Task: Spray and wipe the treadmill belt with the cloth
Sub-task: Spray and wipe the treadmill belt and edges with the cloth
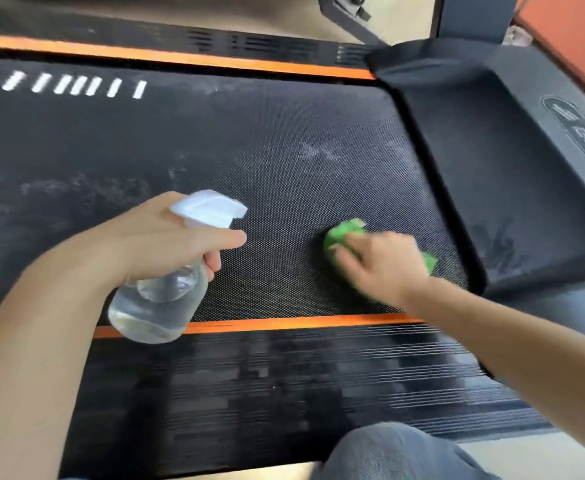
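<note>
I see the treadmill belt [284, 161] filling the middle of the frame, dark and finely textured, with pale dusty smears across its left and centre. White dash marks [72, 85] sit at upper left. Orange strips run along its far edge [180, 58] and near edge [301, 322], and a ribbed black side rail [284, 386] lies below the near one. The green cloth [341, 233] lies bunched on the belt at centre right, pressed under my right hand [384, 265], close to the black motor cover [492, 150].

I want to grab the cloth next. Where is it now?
In the head view, the green cloth is right of centre, under the right hand on the treadmill belt, near the motor cover.
</note>
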